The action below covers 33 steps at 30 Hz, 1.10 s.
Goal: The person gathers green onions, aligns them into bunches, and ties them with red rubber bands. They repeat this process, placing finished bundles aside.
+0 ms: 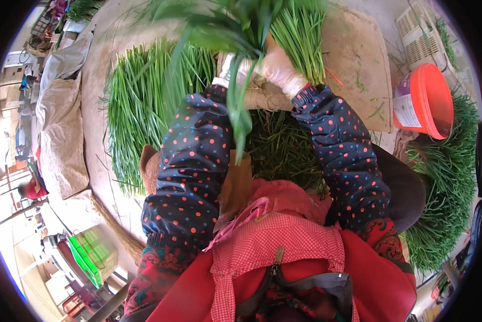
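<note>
My left hand point(243, 69) and my right hand point(279, 67), both in pale gloves, meet around the lower end of a bunch of long flat green leaves point(229, 34), which look like garlic chives. Motion blurs the bunch, and its leaves fan out up and to the left. A few leaves point(237, 112) droop below my left hand towards me. Close by my right hand lies a neat bundle of chives point(305, 40). A wide row of chives point(140, 104) spreads to the left of my left hand. Both hands are over a burlap-covered surface point(267, 96).
Loose leaf scraps point(281, 141) lie between my legs. A red bucket point(420, 100), a white plastic crate point(414, 32) and a heap of chives point(442, 193) stand to the right. Leftwards are a woven sack point(62, 137), a broom point(118, 231), a green crate point(86, 257) and a distant person point(35, 189).
</note>
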Available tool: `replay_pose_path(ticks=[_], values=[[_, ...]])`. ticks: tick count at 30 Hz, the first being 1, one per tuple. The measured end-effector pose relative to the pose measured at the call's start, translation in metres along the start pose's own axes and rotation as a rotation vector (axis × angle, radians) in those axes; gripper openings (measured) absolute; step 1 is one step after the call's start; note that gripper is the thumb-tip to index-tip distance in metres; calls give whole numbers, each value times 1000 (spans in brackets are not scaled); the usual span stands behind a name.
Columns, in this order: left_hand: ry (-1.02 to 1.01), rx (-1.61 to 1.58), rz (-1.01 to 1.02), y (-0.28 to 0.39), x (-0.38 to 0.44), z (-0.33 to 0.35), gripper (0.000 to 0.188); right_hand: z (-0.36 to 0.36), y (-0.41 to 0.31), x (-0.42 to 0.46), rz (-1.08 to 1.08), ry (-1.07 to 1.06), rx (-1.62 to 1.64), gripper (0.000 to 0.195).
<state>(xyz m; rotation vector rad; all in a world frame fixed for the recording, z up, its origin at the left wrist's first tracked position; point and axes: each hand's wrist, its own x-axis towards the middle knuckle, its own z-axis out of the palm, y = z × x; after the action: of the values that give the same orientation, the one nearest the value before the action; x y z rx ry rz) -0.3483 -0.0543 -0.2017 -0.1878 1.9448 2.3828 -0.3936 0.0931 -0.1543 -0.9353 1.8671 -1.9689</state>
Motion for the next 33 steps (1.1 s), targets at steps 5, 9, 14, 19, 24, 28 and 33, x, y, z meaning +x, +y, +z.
replay_pose_path(ticks=[5,9,14,19,24,28,33], values=[[-128,513,226,89,-28,30,89,-2,-80,8,160,149,480,41],[27,401,136,188,-107,74,122,-31,-97,-1,259,126,843,31],[-190,-90,6,133,-181,103,112,-20,-133,-58,476,26,1101,35],[-182,-289,-200,90,-246,150,59,13,-156,-124,458,173,891,30],[-115,-459,-288,93,-286,187,38,25,-182,-163,295,133,730,27],[-178,-421,-355,93,-305,178,48,27,-190,-172,196,-8,655,32],[69,-140,-198,108,-315,175,48,20,-188,-181,165,-209,629,51]])
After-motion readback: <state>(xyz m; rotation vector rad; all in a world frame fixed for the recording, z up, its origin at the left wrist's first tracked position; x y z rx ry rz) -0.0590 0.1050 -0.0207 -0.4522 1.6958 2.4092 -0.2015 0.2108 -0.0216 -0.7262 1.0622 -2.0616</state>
